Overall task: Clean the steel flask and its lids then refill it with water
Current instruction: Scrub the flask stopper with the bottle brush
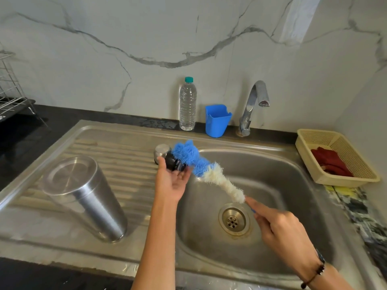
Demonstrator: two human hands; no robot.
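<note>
The steel flask (88,197) stands upside down on the drainboard at the left. My left hand (172,181) holds a small black inner lid (173,162) at the sink's left rim. My right hand (280,229) grips the handle of a bottle brush (201,166) with blue and white bristles. The blue bristle end presses against the black lid. A small steel outer lid (161,151) sits on the drainboard just behind my left hand.
The sink basin (293,206) with its drain (232,220) lies under my right hand. The tap (254,101) is off at the back. A water bottle (187,104), a blue holder (217,120), a cream basket (337,155) with red cloth and a dish rack (10,88) surround the sink.
</note>
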